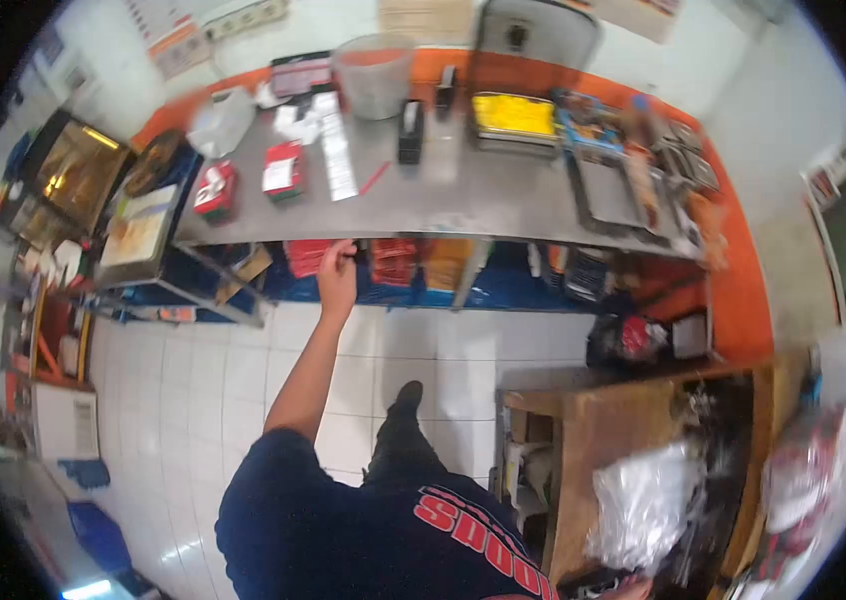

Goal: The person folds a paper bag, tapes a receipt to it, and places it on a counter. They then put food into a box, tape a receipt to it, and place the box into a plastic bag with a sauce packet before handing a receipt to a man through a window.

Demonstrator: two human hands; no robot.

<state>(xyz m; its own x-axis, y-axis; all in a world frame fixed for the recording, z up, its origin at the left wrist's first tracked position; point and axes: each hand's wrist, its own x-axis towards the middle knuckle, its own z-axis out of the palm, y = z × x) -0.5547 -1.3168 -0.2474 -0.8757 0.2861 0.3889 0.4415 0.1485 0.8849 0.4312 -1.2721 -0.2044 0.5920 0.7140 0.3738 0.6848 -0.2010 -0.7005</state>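
Note:
My left hand (336, 262) is held out at the front edge of the metal table (403, 210). Its fingers are loosely curled with a small gap between them, and nothing shows in them. Red packets (393, 262) lie on the lower shelf just beyond it. Only a small part of my right hand (633, 588) shows at the bottom edge, by the wooden cabinet (583, 470). Beside that hand are a dark object and a clear plastic bag (643, 505); its fingers are mostly hidden.
On the table stand two red-and-green boxes (283, 172), paper strips (338, 150), a translucent bucket (375, 78), a black holder (410, 132), a yellow-topped container (513, 117) and a metal tray (608, 190). A glass display case (73, 175) is at the left. White floor tiles (183, 400) lie between table and cabinet.

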